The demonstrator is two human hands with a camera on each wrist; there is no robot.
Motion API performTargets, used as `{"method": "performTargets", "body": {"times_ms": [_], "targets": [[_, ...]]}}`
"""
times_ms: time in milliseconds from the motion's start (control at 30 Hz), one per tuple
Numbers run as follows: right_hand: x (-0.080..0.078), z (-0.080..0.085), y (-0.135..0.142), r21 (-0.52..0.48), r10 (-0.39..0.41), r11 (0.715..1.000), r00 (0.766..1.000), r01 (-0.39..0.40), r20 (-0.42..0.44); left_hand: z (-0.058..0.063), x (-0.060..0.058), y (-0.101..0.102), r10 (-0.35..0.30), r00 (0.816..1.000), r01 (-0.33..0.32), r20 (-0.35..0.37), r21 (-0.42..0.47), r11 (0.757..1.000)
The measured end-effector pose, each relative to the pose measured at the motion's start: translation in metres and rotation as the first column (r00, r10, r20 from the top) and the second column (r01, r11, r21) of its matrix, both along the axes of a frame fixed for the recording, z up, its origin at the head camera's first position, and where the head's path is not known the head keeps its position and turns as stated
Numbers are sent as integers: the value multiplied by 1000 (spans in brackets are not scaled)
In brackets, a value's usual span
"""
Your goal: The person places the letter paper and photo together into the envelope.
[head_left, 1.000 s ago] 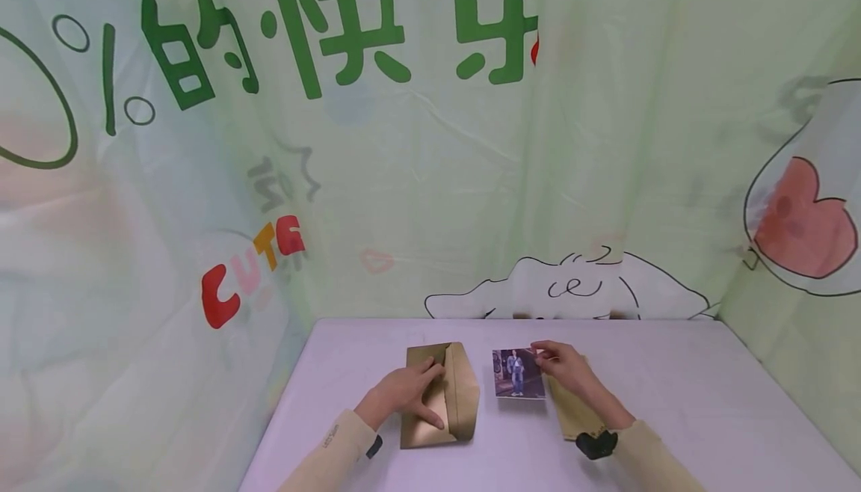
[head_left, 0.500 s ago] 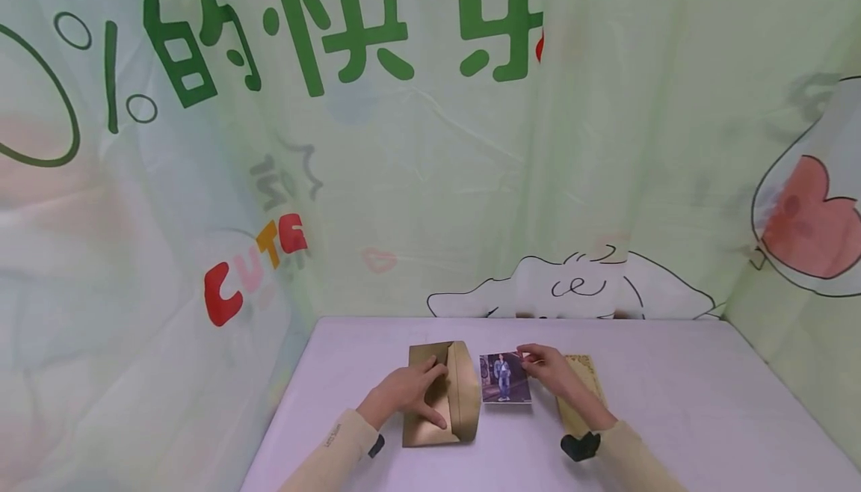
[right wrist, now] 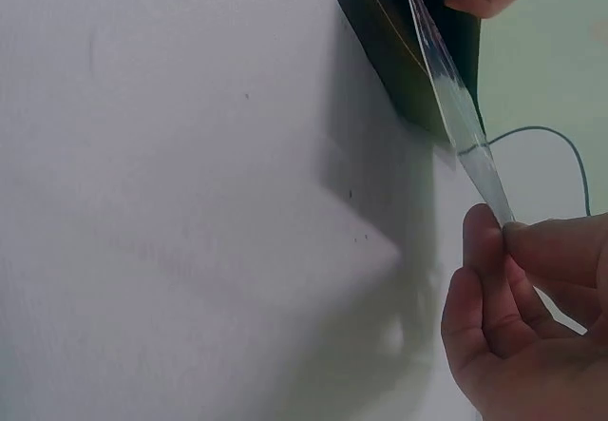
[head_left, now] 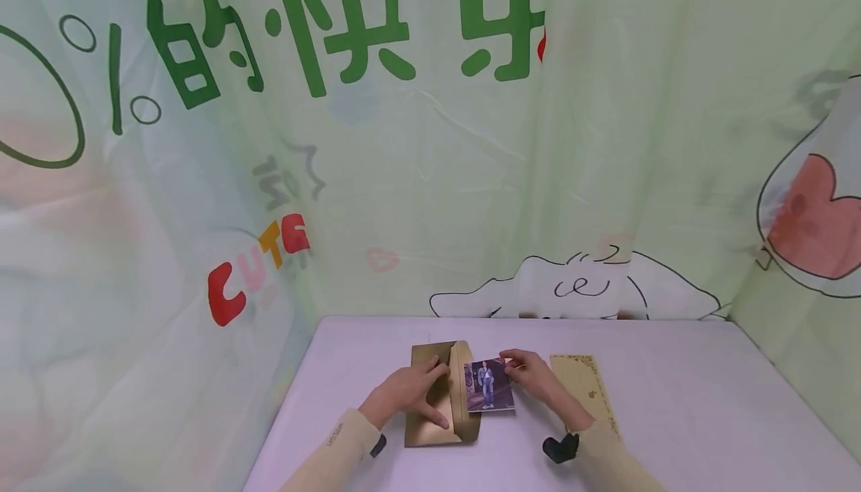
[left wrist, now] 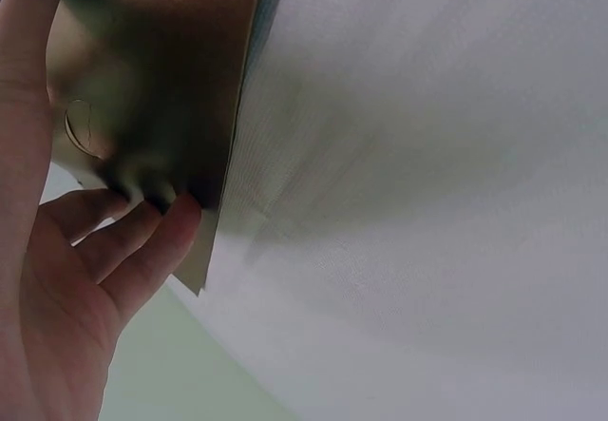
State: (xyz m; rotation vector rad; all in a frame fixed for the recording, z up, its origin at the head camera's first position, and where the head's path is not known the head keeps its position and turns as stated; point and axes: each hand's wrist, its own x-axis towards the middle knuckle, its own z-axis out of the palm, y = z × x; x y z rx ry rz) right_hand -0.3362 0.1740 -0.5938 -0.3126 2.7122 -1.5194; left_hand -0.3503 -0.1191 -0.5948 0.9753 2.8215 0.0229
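Observation:
My right hand (head_left: 528,372) pinches a square photo (head_left: 489,385) of a standing figure by its upper right corner. In the right wrist view the photo (right wrist: 456,98) appears nearly edge-on, held between thumb and fingertips. A gold envelope (head_left: 425,432) lies on the table with its flap folded out to the right. The photo's left edge overlaps that flap in the head view. My left hand (head_left: 406,391) rests on the envelope, thumb and fingers spread. From the left wrist, fingertips (left wrist: 180,214) touch the envelope's dark gold surface (left wrist: 180,50) close to its edge.
A tan card or paper (head_left: 585,383) with a patterned border lies to the right, partly under the right forearm. The pale table (head_left: 686,402) ends at a printed curtain (head_left: 430,178) behind and at the sides.
My right hand has carried the photo leftward, from beside the tan paper to over the envelope's flap. More of the tan paper shows. The left hand stays on the envelope.

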Motion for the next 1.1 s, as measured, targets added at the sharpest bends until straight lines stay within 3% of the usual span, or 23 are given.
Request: {"method": "performTargets", "body": {"times_ms": [467,700,1100], "targets": [[-5,-12,-24,68,-21,997,999,23,-27,-2,0,0,-3,1000,3,-9,-4,1000],[-6,-7,-40,72,-8,997,1000,8,7,-2,-1,1,7,1000,-7,-14,4,1000],[-6,-5,-62,112,24,993,999,-21,-25,-2,-2,1,13,1000,-13,-19,-6,1000]]}}
